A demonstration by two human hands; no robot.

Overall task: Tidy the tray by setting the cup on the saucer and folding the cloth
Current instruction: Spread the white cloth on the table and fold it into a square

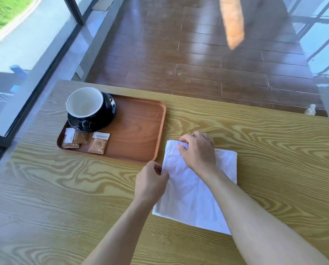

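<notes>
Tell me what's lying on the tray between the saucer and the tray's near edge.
Brown sachets, lying flat on the tray just below the saucer, in the head view.

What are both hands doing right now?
Left hand: closed, pinching the cloth at its left edge.
Right hand: closed, gripping the cloth's far corner.

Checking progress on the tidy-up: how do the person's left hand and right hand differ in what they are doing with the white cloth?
The left hand pinches the near-left edge of the white cloth, beside the brown wooden tray; the right hand grips the far corner, bunching it. The left hand sits mostly off the cloth over the wooden table; the right hand and forearm lie across it. Both are closed on the cloth.
</notes>
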